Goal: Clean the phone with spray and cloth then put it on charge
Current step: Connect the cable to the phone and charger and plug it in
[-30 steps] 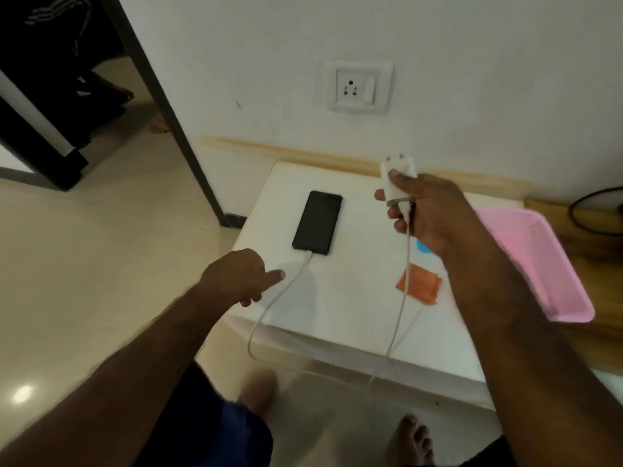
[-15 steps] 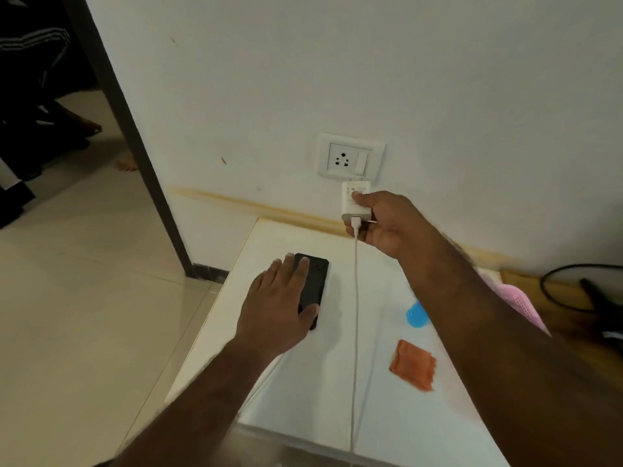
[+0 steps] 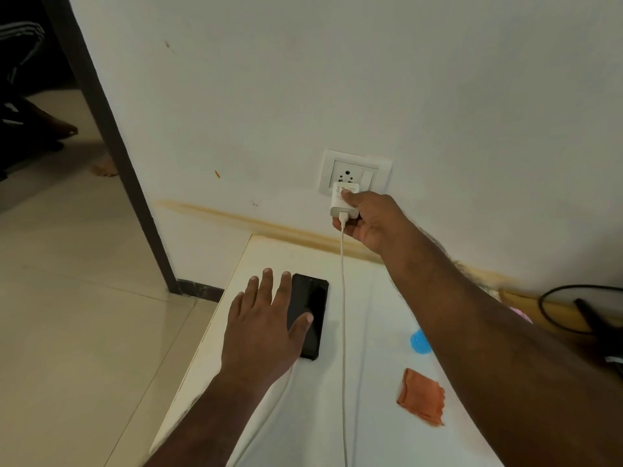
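From the head view, my right hand [image 3: 367, 219] grips the charger [image 3: 344, 200], thumb on its face, holding it just under the socket [image 3: 350, 175] holes, so I judge the pins are not in yet. If I push at this low angle they could miss and scrape the plate. My left hand [image 3: 261, 326] lies flat with spread fingers, its thumb side on the phone [image 3: 312, 315], which sits on the table [image 3: 371, 416]. The cable [image 3: 344, 298] hangs straight down from the charger; a hard reach could tug it and drag the phone unless that palm holds firm. The cloth [image 3: 421, 396] lies apart, to the right.
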